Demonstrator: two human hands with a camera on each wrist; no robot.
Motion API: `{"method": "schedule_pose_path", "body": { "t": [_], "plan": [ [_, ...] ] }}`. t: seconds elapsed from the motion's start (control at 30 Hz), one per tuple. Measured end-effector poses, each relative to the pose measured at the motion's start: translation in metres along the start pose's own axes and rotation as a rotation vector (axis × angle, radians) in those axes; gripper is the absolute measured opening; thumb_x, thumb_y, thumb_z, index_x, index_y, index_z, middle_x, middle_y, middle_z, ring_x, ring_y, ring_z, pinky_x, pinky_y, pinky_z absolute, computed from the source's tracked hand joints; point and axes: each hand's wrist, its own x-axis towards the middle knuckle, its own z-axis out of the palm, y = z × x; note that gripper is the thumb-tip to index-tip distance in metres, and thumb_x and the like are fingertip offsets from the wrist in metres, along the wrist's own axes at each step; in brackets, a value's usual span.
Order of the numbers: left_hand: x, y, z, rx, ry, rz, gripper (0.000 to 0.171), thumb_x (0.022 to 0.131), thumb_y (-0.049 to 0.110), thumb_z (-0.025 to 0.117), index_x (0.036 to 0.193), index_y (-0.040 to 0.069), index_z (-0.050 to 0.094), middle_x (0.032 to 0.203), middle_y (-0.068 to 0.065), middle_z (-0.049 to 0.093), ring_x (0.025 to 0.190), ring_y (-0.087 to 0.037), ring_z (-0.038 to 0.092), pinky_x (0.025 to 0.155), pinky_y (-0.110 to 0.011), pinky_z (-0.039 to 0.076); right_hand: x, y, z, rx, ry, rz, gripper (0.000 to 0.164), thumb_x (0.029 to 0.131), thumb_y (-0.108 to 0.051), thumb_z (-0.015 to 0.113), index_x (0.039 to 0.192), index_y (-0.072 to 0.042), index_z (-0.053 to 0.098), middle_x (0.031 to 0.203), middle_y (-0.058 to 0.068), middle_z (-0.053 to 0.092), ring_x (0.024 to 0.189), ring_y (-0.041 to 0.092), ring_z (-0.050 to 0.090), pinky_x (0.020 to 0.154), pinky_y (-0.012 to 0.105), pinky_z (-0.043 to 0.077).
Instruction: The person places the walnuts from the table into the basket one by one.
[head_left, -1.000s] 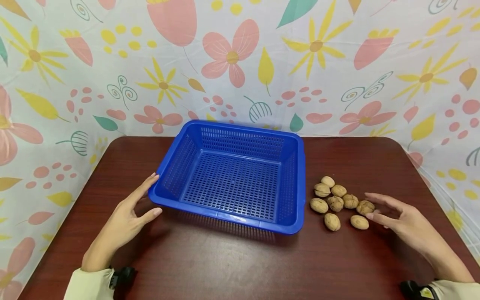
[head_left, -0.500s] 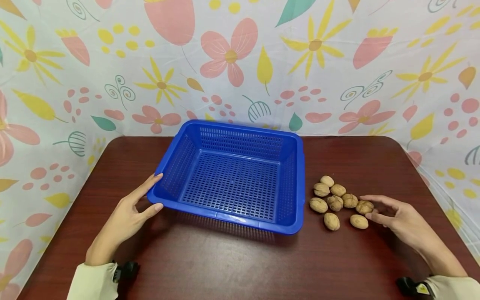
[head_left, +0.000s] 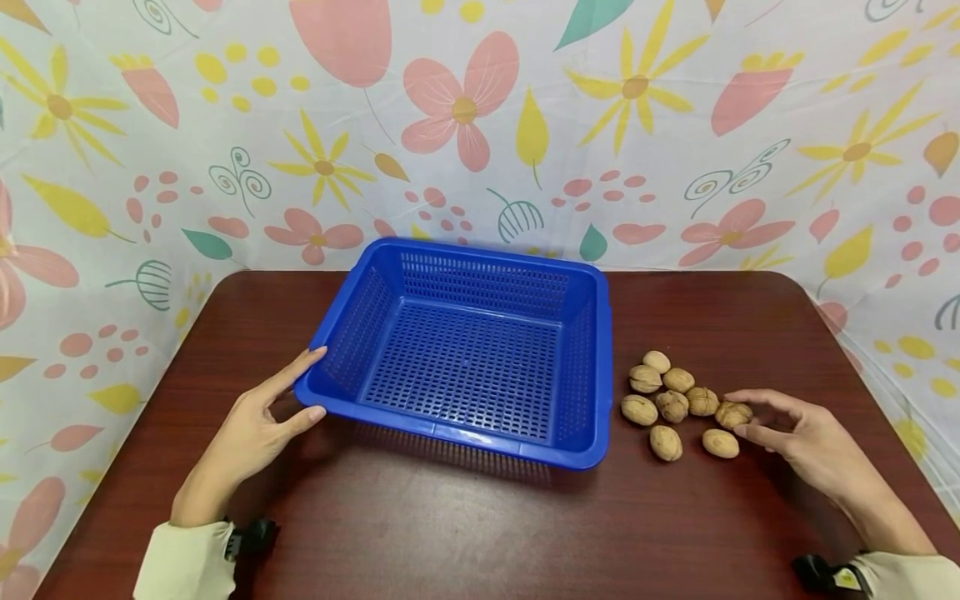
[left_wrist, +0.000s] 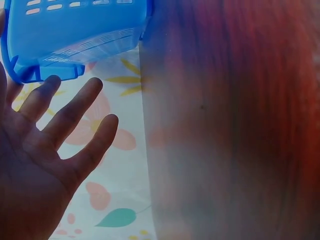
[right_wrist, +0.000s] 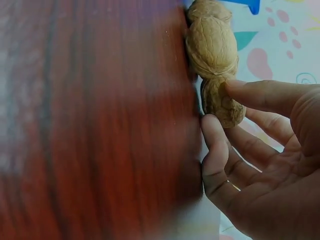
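In the head view my left hand [head_left: 251,437] is at the left corner of a blue perforated plastic basket [head_left: 435,429]. Its fingertips and thumb touch the rim, and the left wrist view shows the fingers spread and fairly straight beside the basket wall [left_wrist: 80,27]. On the right, my right hand [head_left: 810,442] pinches a walnut [head_left: 731,415] between thumb and finger at the edge of a group of walnuts [head_left: 672,407]. That walnut [right_wrist: 222,105] appears up close in the right wrist view, touching a paler walnut [right_wrist: 212,47]. It still sits on the table.
The brown table [head_left: 465,533] has rounded far corners and meets a floral cloth [head_left: 465,192] behind it. Several walnuts lie just right of the basket, one pale walnut [head_left: 721,443] nearest my right thumb.
My right hand has moved slightly left and its finger and thumb have closed on the walnut. My left fingertips have come onto the basket rim. The basket and walnuts stay in place.
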Motion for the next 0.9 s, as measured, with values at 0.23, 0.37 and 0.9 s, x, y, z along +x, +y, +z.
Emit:
{"method": "schedule_pose_path", "body": {
  "t": [0.23, 0.37, 0.9],
  "plan": [
    [0.001, -0.003, 0.000, -0.023, 0.025, 0.060, 0.072, 0.095, 0.012, 0.078, 0.159, 0.028, 0.047, 0.171, -0.008, 0.033, 0.143, 0.010, 0.038, 0.106, -0.001, 0.027, -0.003, -0.006, -0.004, -0.057, 0.029, 0.002, 0.036, 0.098, -0.019, 0.075, 0.132, -0.011, 0.068, 0.100, -0.028, 0.070, 0.079, 0.000, 0.062, 0.062, 0.021, 0.046],
    [0.002, -0.005, 0.000, -0.033, 0.039, 0.108, 0.073, 0.092, 0.008, 0.079, 0.157, 0.024, 0.050, 0.173, -0.003, 0.030, 0.146, 0.017, 0.027, 0.108, -0.001, 0.027, -0.004, -0.018, -0.008, -0.081, 0.066, -0.011, 0.037, 0.098, -0.023, 0.076, 0.132, -0.012, 0.068, 0.106, -0.037, 0.066, 0.085, -0.007, 0.061, 0.065, 0.018, 0.044],
    [0.006, -0.006, 0.000, -0.032, 0.033, 0.097, 0.069, 0.090, 0.009, 0.082, 0.152, 0.021, 0.055, 0.173, -0.004, 0.031, 0.123, 0.016, 0.047, 0.096, -0.004, 0.042, 0.013, -0.105, -0.005, 0.001, 0.045, -0.179, 0.036, 0.097, -0.010, 0.075, 0.133, -0.015, 0.069, 0.117, -0.018, 0.073, 0.097, -0.004, 0.070, 0.076, 0.012, 0.052]
  ]
}}
